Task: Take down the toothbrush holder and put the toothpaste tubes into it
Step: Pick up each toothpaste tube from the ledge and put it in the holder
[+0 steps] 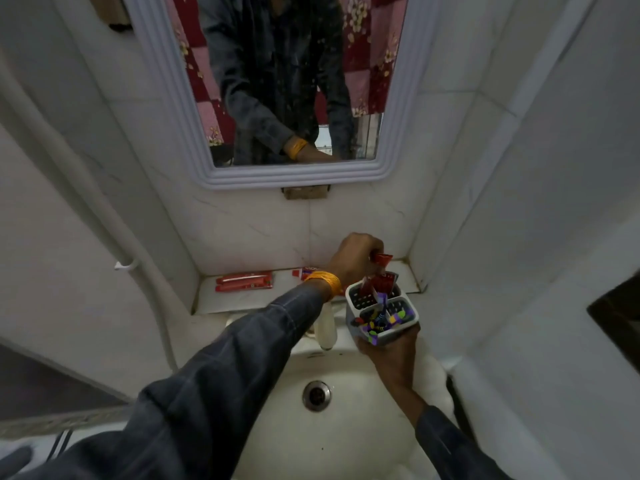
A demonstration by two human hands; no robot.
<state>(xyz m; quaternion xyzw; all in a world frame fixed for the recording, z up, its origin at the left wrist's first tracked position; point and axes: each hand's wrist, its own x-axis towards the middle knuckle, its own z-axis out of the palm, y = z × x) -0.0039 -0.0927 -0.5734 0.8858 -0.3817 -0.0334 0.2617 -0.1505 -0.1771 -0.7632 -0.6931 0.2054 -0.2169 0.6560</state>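
My right hand (pixel 391 355) grips a white toothbrush holder (pixel 405 322) with two compartments from below, over the basin's right side. A red toothpaste tube (pixel 379 284) stands in its far compartment, and purple and yellow items fill the near one. My left hand (pixel 356 259) is just above the holder, fingers closed on the top end of a red tube (pixel 383 259). On the ledge (pixel 242 296) behind the basin lie two red toothpaste boxes (pixel 244 281) and a red and white tube (pixel 306 271), partly hidden by my wrist.
A white basin (pixel 346 427) with a metal drain (pixel 316 395) lies below the hands, its white tap (pixel 326 329) just left of the holder. A framed mirror (pixel 287 91) hangs on the tiled wall above. A white pipe (pixel 114 237) runs down the left wall.
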